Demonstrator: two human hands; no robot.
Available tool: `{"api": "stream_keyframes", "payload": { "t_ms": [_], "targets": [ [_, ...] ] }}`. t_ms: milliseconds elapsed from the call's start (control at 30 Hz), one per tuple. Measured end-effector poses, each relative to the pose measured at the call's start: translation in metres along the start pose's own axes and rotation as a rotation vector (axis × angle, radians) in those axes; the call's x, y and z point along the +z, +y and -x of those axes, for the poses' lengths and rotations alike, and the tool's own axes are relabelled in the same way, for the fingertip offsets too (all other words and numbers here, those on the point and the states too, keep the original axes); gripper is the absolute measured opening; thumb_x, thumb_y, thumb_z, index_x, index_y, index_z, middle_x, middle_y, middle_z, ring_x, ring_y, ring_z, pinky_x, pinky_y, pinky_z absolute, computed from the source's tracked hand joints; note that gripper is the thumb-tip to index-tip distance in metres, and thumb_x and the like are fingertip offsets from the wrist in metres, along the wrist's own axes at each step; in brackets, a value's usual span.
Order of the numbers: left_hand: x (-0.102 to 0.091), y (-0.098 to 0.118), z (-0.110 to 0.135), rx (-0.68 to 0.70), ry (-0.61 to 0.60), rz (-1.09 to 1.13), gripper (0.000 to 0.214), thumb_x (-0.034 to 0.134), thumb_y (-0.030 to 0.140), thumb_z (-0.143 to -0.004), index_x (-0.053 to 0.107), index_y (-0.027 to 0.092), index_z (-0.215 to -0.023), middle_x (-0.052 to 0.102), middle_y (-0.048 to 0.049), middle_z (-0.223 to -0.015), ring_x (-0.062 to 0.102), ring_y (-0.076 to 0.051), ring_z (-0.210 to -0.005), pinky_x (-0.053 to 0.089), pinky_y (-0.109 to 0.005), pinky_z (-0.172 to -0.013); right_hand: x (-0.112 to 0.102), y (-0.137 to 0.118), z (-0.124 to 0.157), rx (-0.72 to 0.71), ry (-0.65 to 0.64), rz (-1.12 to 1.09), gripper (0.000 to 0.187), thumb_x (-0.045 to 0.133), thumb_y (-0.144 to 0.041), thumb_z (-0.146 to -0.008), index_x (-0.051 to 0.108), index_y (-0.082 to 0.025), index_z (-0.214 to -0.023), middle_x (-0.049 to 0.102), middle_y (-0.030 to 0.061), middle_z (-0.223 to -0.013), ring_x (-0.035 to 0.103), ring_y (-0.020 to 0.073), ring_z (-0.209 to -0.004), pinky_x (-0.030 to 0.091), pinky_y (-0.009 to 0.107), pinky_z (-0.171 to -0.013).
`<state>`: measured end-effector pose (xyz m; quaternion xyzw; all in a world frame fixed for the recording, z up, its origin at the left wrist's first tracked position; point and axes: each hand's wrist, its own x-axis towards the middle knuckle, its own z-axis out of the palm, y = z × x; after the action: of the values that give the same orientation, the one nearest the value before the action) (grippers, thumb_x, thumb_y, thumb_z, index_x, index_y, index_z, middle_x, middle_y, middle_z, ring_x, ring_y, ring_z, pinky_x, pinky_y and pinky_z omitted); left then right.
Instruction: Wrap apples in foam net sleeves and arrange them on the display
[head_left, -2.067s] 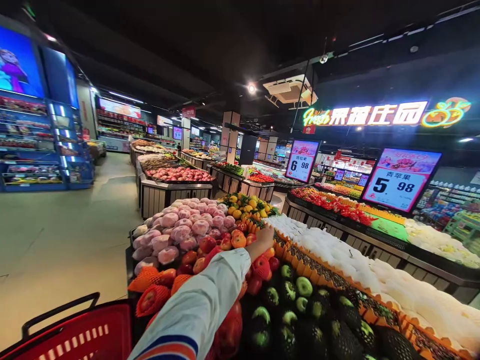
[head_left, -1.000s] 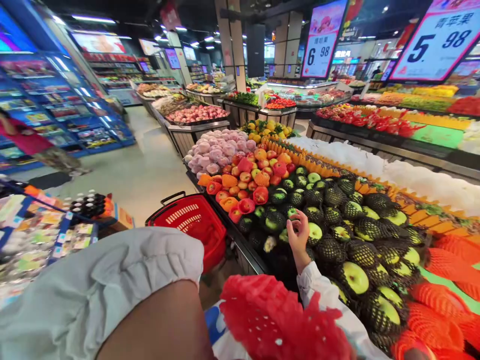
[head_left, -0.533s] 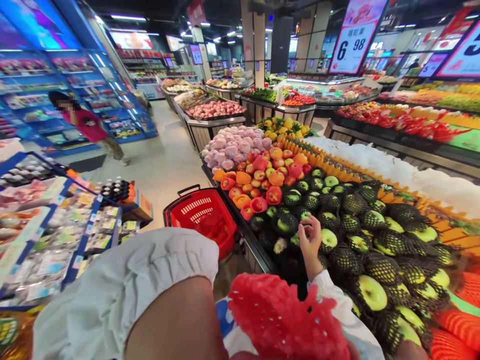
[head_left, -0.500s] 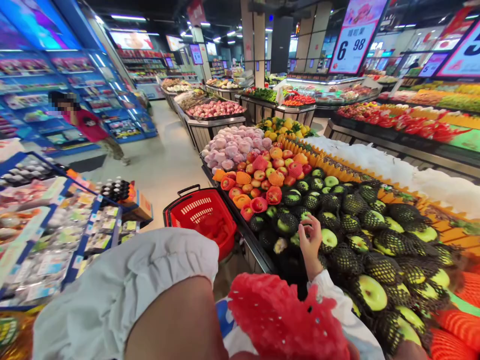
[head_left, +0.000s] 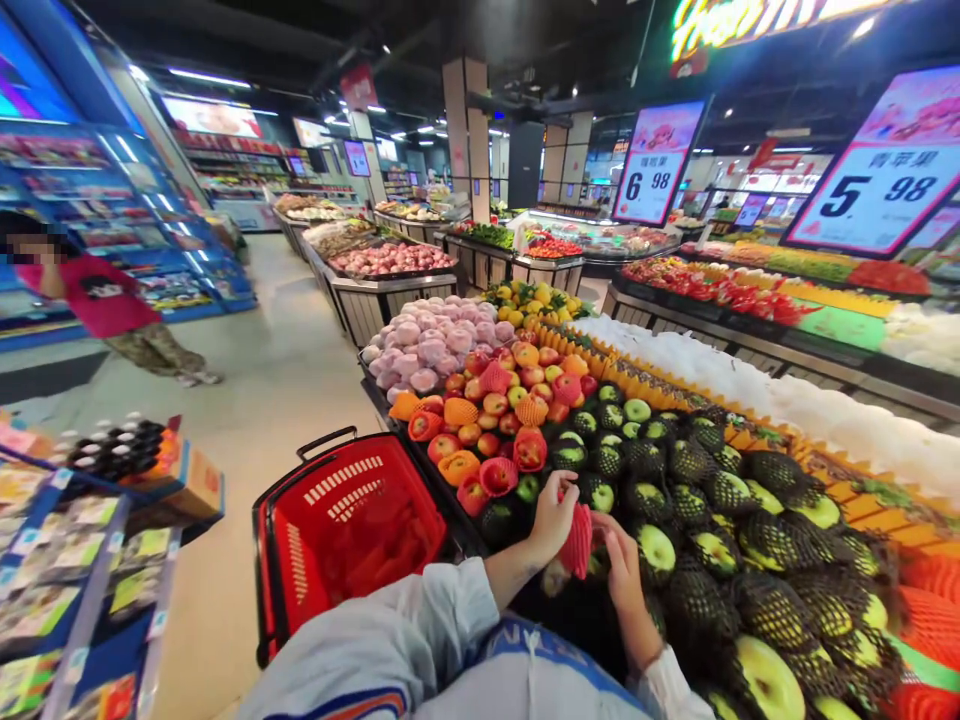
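A red foam net sleeve point(head_left: 577, 540) hangs between my two hands, over the near left part of the green apples. My left hand point(head_left: 553, 515) grips its upper left edge with bent fingers. My right hand point(head_left: 621, 565) is at its right side, fingers curled in and fingertips at its edge. Whether a fruit is inside the sleeve I cannot tell. Green apples point(head_left: 656, 548) in black nets lie right of my hands. Red apples point(head_left: 497, 404), some in orange or pink nets, lie just beyond.
A red shopping basket point(head_left: 349, 520) stands left of the display. Pink-wrapped fruit point(head_left: 431, 350) and yellow fruit point(head_left: 536, 298) lie farther back. A person point(head_left: 112, 300) is in the aisle at left. Packaged goods point(head_left: 82, 560) fill a stand at lower left. Price screens point(head_left: 874, 165) hang above.
The large red foam netting close to the camera is gone from there; a red sleeve is now between my hands. My left hand has come in beside my right. The view has shifted, showing more basket.
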<state>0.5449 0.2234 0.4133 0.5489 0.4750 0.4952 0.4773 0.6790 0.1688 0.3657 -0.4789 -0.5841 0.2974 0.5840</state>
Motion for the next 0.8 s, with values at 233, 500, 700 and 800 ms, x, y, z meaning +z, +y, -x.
{"api": "stream_keyframes", "payload": {
  "t_ms": [233, 500, 700, 800],
  "targets": [
    [-0.009, -0.016, -0.051, -0.016, -0.223, -0.104, 0.028, 0.05, 0.037, -0.099, 0.071, 0.019, -0.104, 0.073, -0.0052, -0.094, 0.068, -0.019, -0.087, 0.055, -0.031, -0.085, 0.006, 0.002, 0.0, 0.099, 0.043, 0.097, 0.026, 0.08, -0.045, -0.081, 0.072, -0.021, -0.087, 0.075, 0.002, -0.075, 0.067, 0.0192, -0.064, 0.057, 0.029, -0.062],
    [-0.13, -0.03, -0.207, -0.137, 0.234, -0.603, 0.033, 0.059, 0.025, -0.088, 0.06, 0.013, -0.119, 0.059, -0.0239, -0.138, 0.05, -0.038, -0.139, 0.036, -0.05, -0.117, -0.007, 0.025, 0.005, 0.213, 0.523, 0.026, 0.039, 0.082, -0.051, -0.075, 0.07, -0.021, -0.097, 0.077, 0.0063, -0.087, 0.073, 0.0246, -0.077, 0.062, 0.038, -0.072],
    [-0.155, -0.059, -0.237, -0.168, 0.388, -0.846, 0.061, 0.066, 0.041, -0.087, 0.046, 0.008, -0.135, 0.051, -0.0284, -0.146, 0.045, -0.04, -0.143, 0.035, -0.049, -0.118, -0.007, 0.014, 0.0, -0.05, 0.434, 0.311, 0.021, 0.08, -0.043, -0.081, 0.08, -0.022, -0.083, 0.071, 0.0102, -0.103, 0.069, 0.0278, -0.094, 0.058, 0.042, -0.082],
    [-0.156, -0.057, -0.257, -0.131, 0.414, -0.927, 0.074, 0.065, 0.046, -0.089, 0.036, 0.005, -0.143, 0.046, -0.0294, -0.151, 0.041, -0.038, -0.147, 0.031, -0.046, -0.121, -0.007, 0.006, -0.002, -0.117, 0.463, 0.372, 0.018, 0.079, -0.041, -0.084, 0.08, -0.023, -0.078, 0.066, 0.0081, -0.096, 0.066, 0.0253, -0.085, 0.056, 0.039, -0.075]
  ]
}}
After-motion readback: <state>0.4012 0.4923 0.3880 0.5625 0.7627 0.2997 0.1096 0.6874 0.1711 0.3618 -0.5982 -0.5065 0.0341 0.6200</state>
